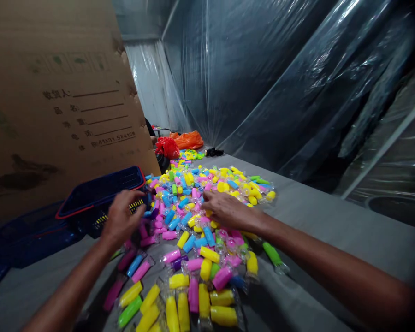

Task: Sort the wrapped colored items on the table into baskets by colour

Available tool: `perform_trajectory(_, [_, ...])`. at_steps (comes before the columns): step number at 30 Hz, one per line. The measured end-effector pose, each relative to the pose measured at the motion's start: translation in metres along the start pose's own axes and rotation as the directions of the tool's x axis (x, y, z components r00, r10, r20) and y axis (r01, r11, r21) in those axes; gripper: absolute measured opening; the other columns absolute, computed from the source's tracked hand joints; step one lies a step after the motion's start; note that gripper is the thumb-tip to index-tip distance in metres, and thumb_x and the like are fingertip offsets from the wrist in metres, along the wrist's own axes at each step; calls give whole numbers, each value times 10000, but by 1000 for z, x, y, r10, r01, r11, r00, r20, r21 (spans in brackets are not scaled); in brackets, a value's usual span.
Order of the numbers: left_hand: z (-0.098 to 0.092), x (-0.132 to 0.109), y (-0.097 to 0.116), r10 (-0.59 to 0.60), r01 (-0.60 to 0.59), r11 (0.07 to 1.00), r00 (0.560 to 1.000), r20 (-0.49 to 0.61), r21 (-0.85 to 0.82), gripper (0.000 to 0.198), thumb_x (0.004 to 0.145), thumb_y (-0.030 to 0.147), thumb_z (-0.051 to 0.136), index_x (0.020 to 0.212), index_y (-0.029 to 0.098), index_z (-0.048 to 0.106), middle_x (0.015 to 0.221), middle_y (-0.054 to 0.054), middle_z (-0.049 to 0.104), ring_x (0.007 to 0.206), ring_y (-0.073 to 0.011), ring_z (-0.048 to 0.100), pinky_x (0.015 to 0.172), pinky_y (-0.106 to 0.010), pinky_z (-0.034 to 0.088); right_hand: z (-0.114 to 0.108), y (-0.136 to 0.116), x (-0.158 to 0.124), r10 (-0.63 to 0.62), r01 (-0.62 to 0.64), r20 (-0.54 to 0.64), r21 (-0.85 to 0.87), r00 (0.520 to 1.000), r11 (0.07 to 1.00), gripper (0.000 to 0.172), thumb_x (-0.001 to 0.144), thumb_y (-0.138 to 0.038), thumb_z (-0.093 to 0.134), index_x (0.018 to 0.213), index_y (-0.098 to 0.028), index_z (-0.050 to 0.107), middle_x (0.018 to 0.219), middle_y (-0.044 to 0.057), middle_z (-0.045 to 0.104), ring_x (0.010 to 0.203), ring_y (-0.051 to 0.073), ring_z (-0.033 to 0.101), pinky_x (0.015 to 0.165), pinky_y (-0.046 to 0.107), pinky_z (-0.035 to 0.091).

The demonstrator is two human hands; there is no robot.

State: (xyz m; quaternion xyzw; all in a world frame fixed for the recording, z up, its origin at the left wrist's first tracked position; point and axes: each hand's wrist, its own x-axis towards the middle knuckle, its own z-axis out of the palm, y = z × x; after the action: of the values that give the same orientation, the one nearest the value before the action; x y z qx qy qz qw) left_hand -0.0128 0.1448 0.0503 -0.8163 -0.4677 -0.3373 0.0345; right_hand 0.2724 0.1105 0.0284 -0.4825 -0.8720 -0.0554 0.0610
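A wide heap of small wrapped plastic pieces in yellow, pink, blue and green covers the grey table. My left hand hovers at the heap's left edge beside a dark blue basket, fingers curled; whether it holds a piece is hidden. My right hand lies palm down on the middle of the heap, fingers stretched forward over the pieces.
A tall cardboard box stands at the left behind the basket. Red and orange plastic bags lie at the far end of the table. Clear plastic sheeting hangs along the back and right.
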Motion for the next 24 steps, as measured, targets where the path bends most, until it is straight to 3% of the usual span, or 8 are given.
perform_trajectory(2, [15, -15, 32, 57, -31, 991, 977, 204, -133, 184, 777, 249, 486, 907, 171, 590, 878, -44, 559, 838, -182, 539, 748, -297, 425, 3, 1, 4, -24, 24, -40, 1, 999, 1000, 48, 811, -138, 585, 825, -156, 627, 949, 83, 560, 822, 197, 518, 650, 275, 362])
perform_trajectory(4, [28, -26, 57, 84, -13, 978, 936, 342, -206, 168, 777, 219, 484, 898, 182, 594, 889, -43, 556, 819, -173, 540, 727, -287, 423, 4, 4, 6, -41, 49, -139, 59, 990, 997, 51, 832, -170, 586, 789, -145, 597, 928, 79, 556, 828, 188, 506, 682, 273, 361])
perform_trajectory(6, [38, -30, 74, 81, 15, 972, 914, 397, -234, 171, 776, 197, 482, 902, 181, 597, 894, -48, 558, 809, -175, 541, 721, -290, 421, 2, 10, 1, -3, 59, -280, 191, 960, 980, 103, 862, -205, 563, 781, -142, 561, 906, 72, 548, 830, 174, 496, 709, 269, 361])
perform_trajectory(9, [49, -27, 86, 75, 28, 967, 918, 390, -252, 179, 775, 169, 483, 915, 169, 596, 911, -61, 566, 862, -191, 544, 764, -304, 422, -4, 22, -16, 205, 4, -402, 460, 892, 888, 179, 880, -269, 525, 743, -159, 495, 754, 15, 513, 696, 138, 474, 626, 244, 351])
perform_trajectory(12, [59, -19, 93, 103, 0, 963, 923, 371, -268, 193, 784, 155, 482, 941, 170, 594, 956, -69, 568, 928, -201, 543, 815, -313, 423, -10, 30, -39, 386, -84, -356, 633, 851, 769, 228, 880, -330, 484, 714, -177, 452, 628, -37, 438, 558, 113, 409, 526, 231, 311])
perform_trajectory(15, [70, -11, 100, 137, -37, 966, 913, 384, -255, 224, 804, 142, 457, 976, 162, 599, 990, -80, 567, 973, -207, 536, 857, -327, 416, -7, 28, -53, 401, -93, -334, 660, 853, 746, 197, 898, -329, 428, 825, -165, 509, 720, -5, 522, 644, 133, 488, 593, 245, 363])
perform_trajectory(19, [79, -3, 109, 108, -25, 979, 907, 407, -203, 243, 808, 136, 448, 992, 147, 606, 1034, -92, 564, 981, -216, 534, 856, -345, 419, 3, 18, -52, 345, -183, -234, 520, 909, 835, 180, 860, -289, 501, 953, -151, 572, 951, 74, 611, 879, 208, 552, 739, 296, 383])
perform_trajectory(24, [80, 6, 122, 106, -62, 991, 904, 415, -116, 188, 808, 199, 492, 925, 152, 631, 966, -79, 569, 957, -221, 527, 843, -344, 411, 9, 9, -45, 349, -328, -35, 260, 937, 908, 189, 776, -298, 613, 896, -152, 603, 904, 90, 621, 840, 231, 571, 642, 271, 356])
